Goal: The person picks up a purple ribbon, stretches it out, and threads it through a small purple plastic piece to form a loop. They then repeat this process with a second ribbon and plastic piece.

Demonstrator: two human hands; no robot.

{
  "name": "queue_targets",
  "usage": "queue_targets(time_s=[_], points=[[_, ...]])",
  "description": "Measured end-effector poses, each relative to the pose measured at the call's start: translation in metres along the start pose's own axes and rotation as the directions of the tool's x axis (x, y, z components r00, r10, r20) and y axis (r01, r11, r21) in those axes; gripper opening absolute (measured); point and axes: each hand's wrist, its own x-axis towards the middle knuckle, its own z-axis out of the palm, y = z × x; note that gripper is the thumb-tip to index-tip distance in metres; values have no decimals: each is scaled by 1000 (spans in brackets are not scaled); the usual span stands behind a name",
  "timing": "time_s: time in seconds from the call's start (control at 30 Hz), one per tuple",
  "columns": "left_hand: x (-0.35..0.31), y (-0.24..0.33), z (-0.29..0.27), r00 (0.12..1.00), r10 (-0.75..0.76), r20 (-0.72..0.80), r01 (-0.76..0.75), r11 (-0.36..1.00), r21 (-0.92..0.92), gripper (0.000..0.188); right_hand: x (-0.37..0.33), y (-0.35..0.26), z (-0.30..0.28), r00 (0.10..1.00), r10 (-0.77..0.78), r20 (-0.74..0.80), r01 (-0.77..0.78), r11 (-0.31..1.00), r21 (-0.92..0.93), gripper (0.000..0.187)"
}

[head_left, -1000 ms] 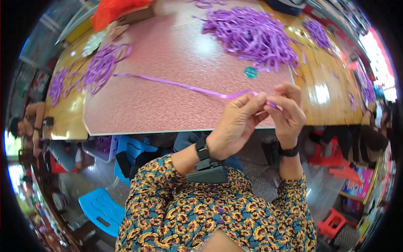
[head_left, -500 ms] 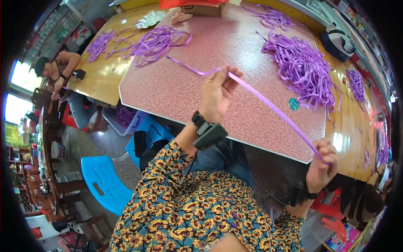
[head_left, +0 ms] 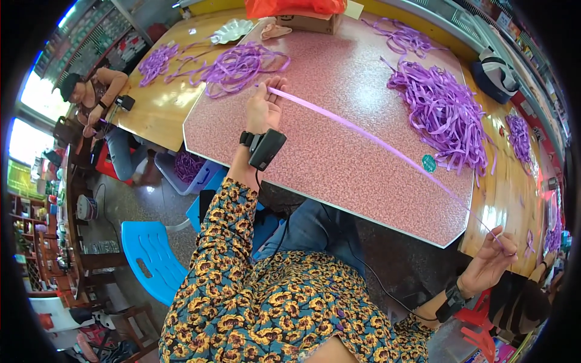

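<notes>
A long purple ribbon [head_left: 357, 129] runs taut and slanting across the pink tabletop [head_left: 327, 163]. Its far left end is pinched by my left hand [head_left: 266, 106], thumb against the fingers, palm turned up. At the lower right, past the table's corner, my right hand [head_left: 491, 260] grips the other end between thumb and fingers. Close beyond my left hand lies a loose heap of purple ribbons [head_left: 239, 68]. A much larger tangled pile of purple ribbons [head_left: 442, 115] spreads over the table's right side, beyond the stretched strip.
A cardboard box [head_left: 311, 23] under a red plastic bag [head_left: 290, 7] stands at the back, near a silvery scalloped dish [head_left: 231, 31]. A blue plastic chair [head_left: 151, 257] is at left. One person [head_left: 91, 103] sits at far left; another person [head_left: 526, 302] is at right.
My left hand has moved left along the ribbon to its end. My right hand has gone outward to the right, so a longer stretch hangs between them. The whole view has shifted slightly.
</notes>
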Motion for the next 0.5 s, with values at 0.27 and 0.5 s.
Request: queue_targets(time_s=[0.27, 0.5], points=[[4, 11, 7, 973, -232, 19, 220, 890, -400, 33, 10, 4, 3, 996, 76, 46, -87, 941, 328, 8], [-48, 2, 34, 972, -13, 233, -17, 992, 124, 28, 17, -10, -10, 998, 7, -64, -3, 998, 65, 14]])
